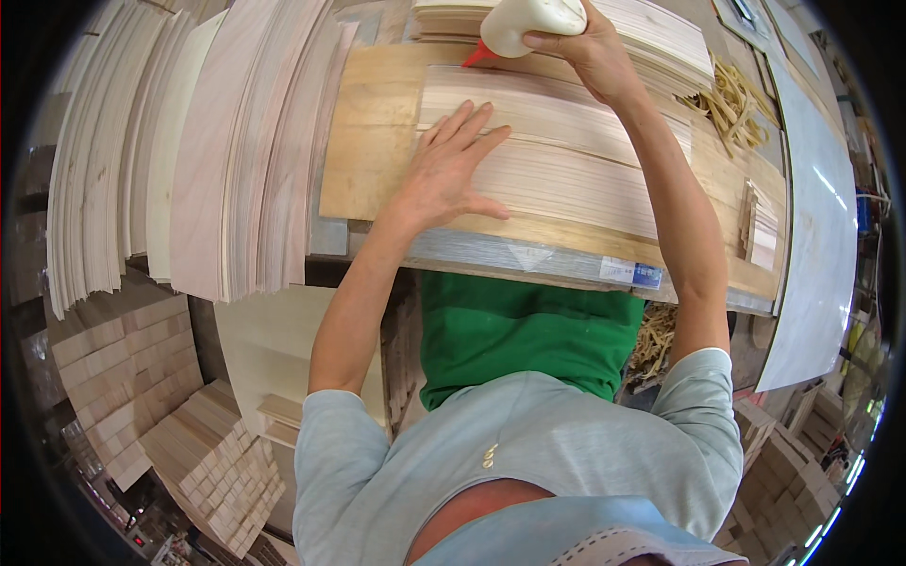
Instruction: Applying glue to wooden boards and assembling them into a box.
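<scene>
A white squeeze bottle with a red nozzle (pixel 536 26) is tipped over in my right hand (pixel 604 61), its tip pointing down and left at the far edge of the wooden strips. My left hand (pixel 460 170) lies with fingers spread on the left end of these pale thin wooden strips (pixel 576 184), which lie side by side. Beneath them is a broad plywood board (pixel 363 141) on the workbench. Whether anything is flowing from the nozzle cannot be made out.
Tall stacks of thin wood sheets (pixel 236 160) stand on the left. More wood strips (pixel 675 38) lie behind the bottle. Rubber-like tan bands (pixel 736 104) and a small bundle of wood pieces (pixel 760 226) are on the right, beside a pale sheet (pixel 816 208). Block stacks (pixel 127 377) stand lower left.
</scene>
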`<act>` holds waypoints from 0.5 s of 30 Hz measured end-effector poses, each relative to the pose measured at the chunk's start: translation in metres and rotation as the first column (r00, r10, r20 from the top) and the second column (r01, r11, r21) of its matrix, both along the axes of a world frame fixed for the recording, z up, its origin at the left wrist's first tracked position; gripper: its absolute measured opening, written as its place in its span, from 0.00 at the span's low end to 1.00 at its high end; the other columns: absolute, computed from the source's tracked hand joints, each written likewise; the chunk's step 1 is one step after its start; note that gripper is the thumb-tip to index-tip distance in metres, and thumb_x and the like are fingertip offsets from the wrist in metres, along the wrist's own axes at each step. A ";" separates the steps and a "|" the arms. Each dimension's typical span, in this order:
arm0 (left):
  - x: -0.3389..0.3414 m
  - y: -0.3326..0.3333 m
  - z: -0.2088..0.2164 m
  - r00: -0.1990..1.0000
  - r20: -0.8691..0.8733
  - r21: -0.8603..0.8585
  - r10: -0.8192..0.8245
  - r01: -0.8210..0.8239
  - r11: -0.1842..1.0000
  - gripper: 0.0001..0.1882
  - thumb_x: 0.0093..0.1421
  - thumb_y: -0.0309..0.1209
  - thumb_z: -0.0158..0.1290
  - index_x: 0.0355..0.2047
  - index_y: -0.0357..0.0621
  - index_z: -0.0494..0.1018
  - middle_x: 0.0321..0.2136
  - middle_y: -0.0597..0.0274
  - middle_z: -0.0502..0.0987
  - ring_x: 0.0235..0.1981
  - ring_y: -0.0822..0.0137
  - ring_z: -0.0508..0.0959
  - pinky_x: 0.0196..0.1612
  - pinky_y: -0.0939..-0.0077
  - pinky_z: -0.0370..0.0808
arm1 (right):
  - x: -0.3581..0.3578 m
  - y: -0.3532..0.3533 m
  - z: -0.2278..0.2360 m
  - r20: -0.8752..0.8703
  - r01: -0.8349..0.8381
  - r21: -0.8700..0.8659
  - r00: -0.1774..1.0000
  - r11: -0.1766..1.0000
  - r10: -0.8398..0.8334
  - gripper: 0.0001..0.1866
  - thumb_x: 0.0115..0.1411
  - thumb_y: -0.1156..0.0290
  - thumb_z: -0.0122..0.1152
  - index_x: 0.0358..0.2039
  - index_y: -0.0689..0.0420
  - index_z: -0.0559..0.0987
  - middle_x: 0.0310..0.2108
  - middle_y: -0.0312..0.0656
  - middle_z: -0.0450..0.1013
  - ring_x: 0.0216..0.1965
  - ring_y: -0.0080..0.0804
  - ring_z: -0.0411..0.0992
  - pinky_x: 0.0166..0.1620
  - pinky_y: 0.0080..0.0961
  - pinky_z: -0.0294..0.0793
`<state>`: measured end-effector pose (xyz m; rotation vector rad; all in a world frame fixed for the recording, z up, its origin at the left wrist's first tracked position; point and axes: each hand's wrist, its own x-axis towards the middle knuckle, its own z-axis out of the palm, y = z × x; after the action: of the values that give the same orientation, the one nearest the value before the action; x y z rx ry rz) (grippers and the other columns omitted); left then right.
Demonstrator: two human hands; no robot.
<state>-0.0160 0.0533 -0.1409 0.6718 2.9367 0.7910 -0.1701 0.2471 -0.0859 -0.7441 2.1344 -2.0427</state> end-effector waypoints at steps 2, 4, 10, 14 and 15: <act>0.000 0.001 0.001 1.000 0.011 -0.009 0.010 -0.010 1.000 0.52 0.34 0.54 0.66 0.61 0.56 0.61 0.66 0.60 0.51 0.67 0.55 0.48 0.65 0.54 0.48 | 0.005 0.012 0.006 -0.009 0.040 0.048 0.999 0.998 -0.039 0.36 0.41 0.75 0.73 0.53 0.60 0.68 0.47 0.40 0.72 0.51 0.30 0.67 0.56 0.27 0.64; 0.001 0.002 0.001 1.000 0.012 -0.013 0.010 -0.009 1.000 0.52 0.34 0.53 0.67 0.61 0.56 0.61 0.66 0.60 0.52 0.67 0.55 0.48 0.65 0.54 0.48 | 0.007 0.027 0.007 -0.021 0.083 0.098 0.996 0.992 -0.082 0.36 0.41 0.75 0.73 0.53 0.60 0.68 0.47 0.40 0.72 0.51 0.30 0.67 0.56 0.27 0.64; 0.002 0.003 0.007 1.000 0.014 -0.043 0.010 -0.009 0.999 0.51 0.34 0.51 0.68 0.61 0.54 0.61 0.66 0.59 0.52 0.67 0.56 0.48 0.65 0.54 0.48 | 0.019 0.073 0.017 -0.035 0.211 0.229 0.977 0.950 -0.209 0.38 0.41 0.74 0.74 0.54 0.61 0.67 0.47 0.41 0.72 0.51 0.32 0.67 0.57 0.27 0.63; 0.002 0.006 0.010 1.000 0.020 -0.067 0.005 -0.003 0.998 0.51 0.34 0.48 0.69 0.61 0.52 0.61 0.66 0.58 0.52 0.67 0.56 0.48 0.65 0.54 0.48 | 0.018 0.120 -0.002 0.003 0.187 0.122 0.982 0.975 -0.188 0.33 0.47 0.78 0.69 0.54 0.60 0.67 0.48 0.40 0.70 0.51 0.31 0.68 0.55 0.29 0.68; 0.000 0.008 0.011 1.000 0.018 -0.060 -0.012 0.013 0.998 0.51 0.34 0.48 0.69 0.61 0.52 0.61 0.66 0.58 0.52 0.67 0.56 0.48 0.65 0.54 0.48 | 0.016 0.137 -0.012 0.116 0.135 -0.037 0.985 0.990 -0.130 0.32 0.50 0.82 0.66 0.55 0.58 0.65 0.50 0.38 0.69 0.52 0.30 0.67 0.55 0.29 0.68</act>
<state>-0.0158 0.0614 -0.1304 0.6743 2.9246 0.7005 -0.1543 0.3838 -0.0975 -0.4889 2.1353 -2.1476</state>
